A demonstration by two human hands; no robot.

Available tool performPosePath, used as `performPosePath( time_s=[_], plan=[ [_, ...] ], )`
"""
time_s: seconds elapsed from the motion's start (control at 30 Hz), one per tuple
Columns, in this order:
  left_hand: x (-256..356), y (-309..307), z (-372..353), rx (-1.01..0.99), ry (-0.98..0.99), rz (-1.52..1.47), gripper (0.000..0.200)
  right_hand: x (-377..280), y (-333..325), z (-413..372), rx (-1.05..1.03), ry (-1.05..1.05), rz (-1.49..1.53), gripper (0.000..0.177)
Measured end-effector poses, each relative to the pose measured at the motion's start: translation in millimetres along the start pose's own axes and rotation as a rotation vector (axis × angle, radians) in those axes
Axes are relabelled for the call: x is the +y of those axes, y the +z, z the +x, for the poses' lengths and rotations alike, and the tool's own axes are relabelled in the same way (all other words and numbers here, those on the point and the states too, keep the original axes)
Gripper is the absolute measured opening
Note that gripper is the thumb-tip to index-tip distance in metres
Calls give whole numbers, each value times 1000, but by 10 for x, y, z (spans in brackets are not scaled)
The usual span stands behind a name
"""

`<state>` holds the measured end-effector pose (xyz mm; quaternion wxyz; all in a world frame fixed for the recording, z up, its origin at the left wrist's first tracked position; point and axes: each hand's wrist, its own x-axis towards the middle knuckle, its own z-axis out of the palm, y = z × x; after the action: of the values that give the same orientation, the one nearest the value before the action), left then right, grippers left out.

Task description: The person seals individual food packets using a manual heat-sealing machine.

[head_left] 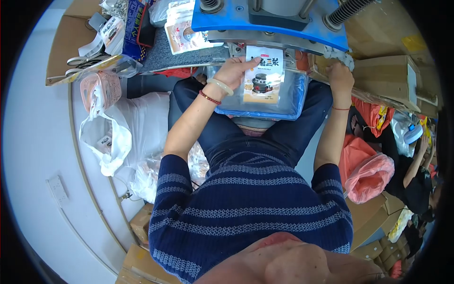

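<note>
My left hand (235, 70) grips the upper left edge of a printed food pouch (263, 75), holding its top under the blue sealing machine (269, 21). The pouch is white and orange with a picture of a dark pot. It hangs over a clear blue-lined bin (288, 102) resting on my lap. My right hand (340, 75) rests closed on the machine's right side, against a cardboard edge; whether it grips anything there is hard to tell. A jade bangle and a red bead bracelet are on my left wrist.
More printed pouches (182, 33) lie on the grey bench to the left, near scissors (80, 60) and a pink basket (99, 90). White plastic bags (111, 142) pile at my left. Cardboard boxes (388, 71) stand to the right, with another person (418, 175) seated beyond.
</note>
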<state>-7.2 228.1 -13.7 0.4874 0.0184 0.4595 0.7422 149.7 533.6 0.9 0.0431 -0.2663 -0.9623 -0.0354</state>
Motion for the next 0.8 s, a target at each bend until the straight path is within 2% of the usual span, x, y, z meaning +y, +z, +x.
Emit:
performPosePath(
  time_s=[0.03, 0.1, 0.13, 0.2, 0.23, 0.27, 0.3, 0.33, 0.37, 0.4, 0.43, 0.57, 0.6, 0.63, 0.67, 0.73, 0.77, 0.8],
  plan=[
    [53, -40, -51, 7, 3, -5, 30, -46, -51, -8, -2, -9, 0, 20],
    [290, -219, -166, 157, 45, 542, 30, -197, -230, 4, 16, 36, 194, 22],
    [371, -396, -137, 267, 274, 650, 31, -215, -206, 35, 13, 35, 203, 22],
    [531, -636, -120, 597, 949, 1187, 37, -203, -138, 20, 64, 45, 343, 27],
    [613, -835, -58, 494, 971, 1427, 50, -224, -194, 11, 49, 51, 499, 28],
    [462, -962, -69, 458, 983, 1556, 55, -193, -172, -5, 51, 50, 496, 28],
    [316, -1066, -75, 419, 998, 1687, 60, -141, -122, -4, 215, 14, 507, 27],
    [223, -1049, -196, 375, 839, 1810, 63, -115, -96, 1, 379, -21, 518, 27],
    [137, -1029, -344, 367, 855, 1801, 61, -122, -130, 2, 384, -18, 519, 27],
    [88, -1039, -435, 353, 869, 1793, 59, -137, -190, -25, 417, 81, 619, 27],
    [91, -1041, -480, 428, 978, 1701, 54, -152, -253, -70, 441, 179, 716, 27],
    [203, -1046, -507, 492, 1083, 1613, 43, -392, -535, -311, 371, 285, 862, 27],
    [240, -1026, -477, 548, 1065, 1593, 39, -498, -585, -372, 374, 278, 864, 27],
    [275, -1014, -452, 599, 1038, 1579, 35, -627, -607, -465, 335, 179, 1015, 26],
    [307, -989, -371, 681, 1094, 1616, 30, -743, -607, -551, 290, 83, 1164, 25],
    [287, -984, -169, 761, 1040, 1597, 32, -876, -585, -592, 158, -91, 1036, 24],
    [270, -983, -141, 732, 1015, 1644, 36, -930, -586, -623, 94, -46, 1071, 23],
    [194, -950, -167, 663, 1041, 1566, 38, -968, -566, -656, 86, 18, 1129, 22]
  ],
)
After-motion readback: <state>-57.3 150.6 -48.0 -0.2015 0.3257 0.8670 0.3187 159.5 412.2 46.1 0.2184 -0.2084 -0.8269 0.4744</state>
